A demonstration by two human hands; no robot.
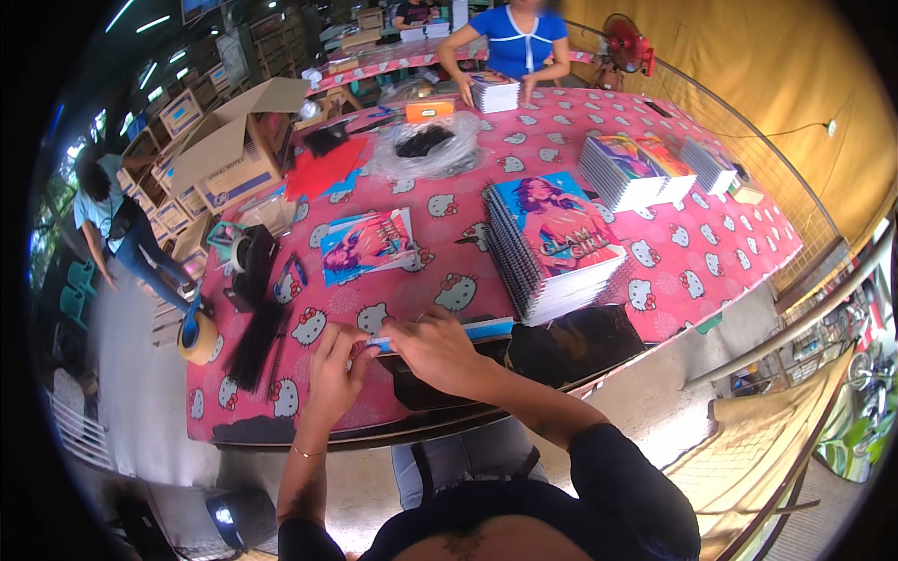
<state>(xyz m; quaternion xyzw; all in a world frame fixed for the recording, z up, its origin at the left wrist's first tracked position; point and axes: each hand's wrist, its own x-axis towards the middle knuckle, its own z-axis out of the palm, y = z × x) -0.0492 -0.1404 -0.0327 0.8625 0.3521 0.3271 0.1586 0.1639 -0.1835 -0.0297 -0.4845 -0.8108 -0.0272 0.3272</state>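
Strip [490, 329] (blue, edge-on) runs left to right; left hand [337, 363] pinches its left end, right hand [436, 352] clamped beside.

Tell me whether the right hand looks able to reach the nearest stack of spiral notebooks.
Probably yes: the stack of spiral notebooks stands ahead and right of the right hand, nothing tall between them. That hand is busy at a thin blue-edged piece, though, and would likely have to leave it.
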